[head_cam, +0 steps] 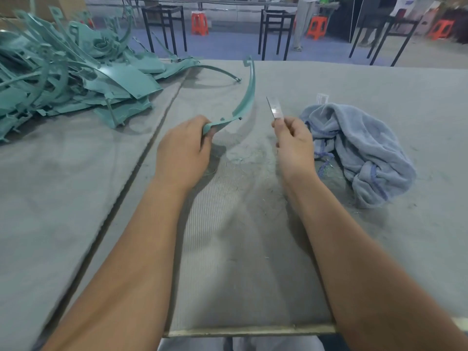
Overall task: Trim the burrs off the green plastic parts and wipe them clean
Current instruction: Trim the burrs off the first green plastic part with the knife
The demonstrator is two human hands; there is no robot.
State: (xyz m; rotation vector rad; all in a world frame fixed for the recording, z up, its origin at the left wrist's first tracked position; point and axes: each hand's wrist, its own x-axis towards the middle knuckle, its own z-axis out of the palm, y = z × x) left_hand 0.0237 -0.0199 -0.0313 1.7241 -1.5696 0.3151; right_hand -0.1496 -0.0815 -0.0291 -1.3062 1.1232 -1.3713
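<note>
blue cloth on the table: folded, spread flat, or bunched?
Bunched. The blue cloth lies in a crumpled heap with loose folds on the table, beside the right hand, which holds the blade, not the cloth.

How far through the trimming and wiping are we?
Done: thin shavings on the grey table. In hand: left hand grips a curved green plastic strip, right hand pinches a small metal blade. Left: green parts pile; crumpled blue cloth lies unused.

No text, label or number can be read anywhere. The small white box (322,97) right of centre is too blurred.
</note>
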